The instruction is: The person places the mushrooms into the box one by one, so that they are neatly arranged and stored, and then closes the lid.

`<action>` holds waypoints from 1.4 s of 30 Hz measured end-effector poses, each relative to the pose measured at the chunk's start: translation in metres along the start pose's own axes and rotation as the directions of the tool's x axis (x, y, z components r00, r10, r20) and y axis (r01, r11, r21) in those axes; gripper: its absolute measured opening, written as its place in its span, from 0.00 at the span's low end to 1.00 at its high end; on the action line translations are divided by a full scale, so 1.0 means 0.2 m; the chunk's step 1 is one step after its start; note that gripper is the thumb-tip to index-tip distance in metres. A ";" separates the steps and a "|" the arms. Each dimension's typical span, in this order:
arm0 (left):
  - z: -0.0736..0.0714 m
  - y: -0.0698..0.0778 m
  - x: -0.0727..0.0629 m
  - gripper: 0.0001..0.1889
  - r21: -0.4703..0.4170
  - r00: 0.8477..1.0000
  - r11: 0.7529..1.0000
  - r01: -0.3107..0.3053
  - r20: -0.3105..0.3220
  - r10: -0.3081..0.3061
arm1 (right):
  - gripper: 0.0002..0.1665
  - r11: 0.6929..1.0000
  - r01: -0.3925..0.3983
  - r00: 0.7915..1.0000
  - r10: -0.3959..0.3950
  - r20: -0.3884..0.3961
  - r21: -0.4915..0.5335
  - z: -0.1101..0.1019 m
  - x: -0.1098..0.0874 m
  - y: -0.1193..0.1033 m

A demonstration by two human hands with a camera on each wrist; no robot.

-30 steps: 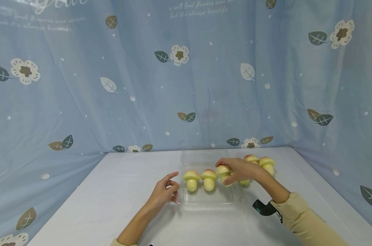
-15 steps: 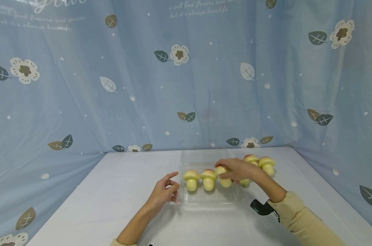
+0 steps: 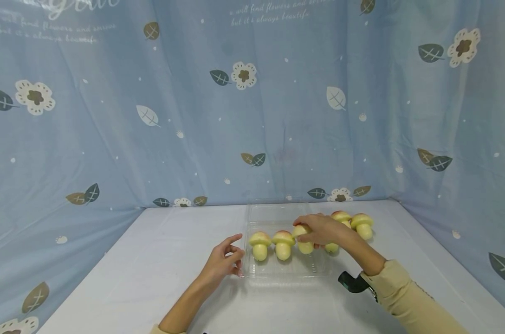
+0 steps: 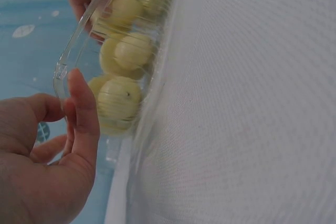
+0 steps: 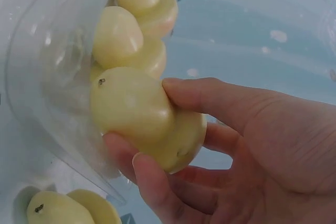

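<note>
A clear plastic box (image 3: 279, 271) lies opened on the white table, its lid (image 3: 273, 211) folded back. Two yellow toy mushrooms with reddish-tinged caps, a left one (image 3: 259, 250) and a middle one (image 3: 283, 250), sit side by side inside. My right hand (image 3: 323, 229) holds a third toy mushroom (image 5: 134, 108) by thumb and fingers, at the box's right side beside the middle one. With thumb and forefinger, my left hand (image 4: 58, 150) pinches the box's left rim. Whether the held mushroom touches the box floor is hard to tell.
Right of the box, partly behind my right hand, lie more toy mushrooms, among them a far-right one (image 3: 364, 227) and a near one (image 3: 332, 248). A blue patterned curtain (image 3: 252, 116) hangs behind and beside the table (image 3: 173, 260).
My right hand has shifted slightly, its thumb now higher on the held mushroom, which sits a little further left. My left hand stays at the rim.
</note>
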State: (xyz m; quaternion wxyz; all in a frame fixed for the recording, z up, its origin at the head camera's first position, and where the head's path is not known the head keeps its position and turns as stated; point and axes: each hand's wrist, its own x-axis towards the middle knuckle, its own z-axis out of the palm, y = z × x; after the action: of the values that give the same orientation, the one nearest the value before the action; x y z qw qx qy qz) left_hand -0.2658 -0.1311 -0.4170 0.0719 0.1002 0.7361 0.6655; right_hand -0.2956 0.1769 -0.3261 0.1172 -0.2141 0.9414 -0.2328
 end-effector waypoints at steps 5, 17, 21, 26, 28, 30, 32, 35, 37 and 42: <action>0.00 0.00 0.00 0.31 -0.003 1.000 1.000 0.004 -0.002 -0.004 | 0.27 1.000 0.001 1.000 0.000 -0.021 0.011 0.00 0.00 0.00; 0.00 0.00 0.00 0.32 -0.010 1.000 1.000 0.005 -0.001 -0.005 | 0.27 1.000 0.019 0.999 -0.018 -0.031 0.003 0.02 0.01 0.02; 0.00 0.00 -0.01 0.32 -0.008 1.000 1.000 -0.006 0.006 0.006 | 0.25 1.000 0.007 1.000 -0.006 -0.023 0.013 0.02 0.02 0.03; 0.00 -0.01 0.00 0.31 -0.007 1.000 1.000 -0.002 0.003 0.002 | 0.27 1.000 -0.004 1.000 0.004 -0.019 -0.001 0.02 0.03 0.03; 0.00 -0.01 0.00 0.31 -0.007 1.000 1.000 0.004 0.000 -0.004 | 0.27 1.000 -0.004 1.000 0.004 -0.021 0.000 0.02 0.03 0.03; 0.01 -0.01 0.00 0.31 -0.007 1.000 1.000 0.009 -0.002 -0.009 | 0.28 1.000 0.003 1.000 -0.003 -0.024 -0.001 0.02 0.04 0.04; 0.01 -0.01 0.00 0.31 -0.007 1.000 1.000 0.007 -0.001 -0.007 | 0.28 1.000 0.008 1.000 -0.008 -0.029 0.001 0.02 0.04 0.04; 0.01 0.00 0.00 0.30 -0.008 1.000 1.000 0.006 -0.001 -0.006 | 0.28 1.000 0.011 0.999 -0.011 -0.033 -0.003 0.02 0.03 0.04; 0.01 0.00 0.00 0.30 -0.006 1.000 1.000 0.004 -0.001 -0.004 | 0.26 1.000 0.004 0.999 -0.004 -0.041 -0.009 0.02 0.03 0.03; 0.01 0.00 0.00 0.30 0.001 1.000 1.000 0.006 -0.007 -0.006 | 0.22 0.997 -0.005 0.998 -0.001 -0.064 -0.083 0.04 0.02 0.04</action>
State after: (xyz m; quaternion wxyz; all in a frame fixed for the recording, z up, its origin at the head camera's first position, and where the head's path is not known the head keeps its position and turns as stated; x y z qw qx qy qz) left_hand -0.2653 -0.1298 -0.4177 0.0713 0.0959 0.7370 0.6652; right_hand -0.3002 0.1780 -0.3366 0.0780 -0.2102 0.9538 -0.2001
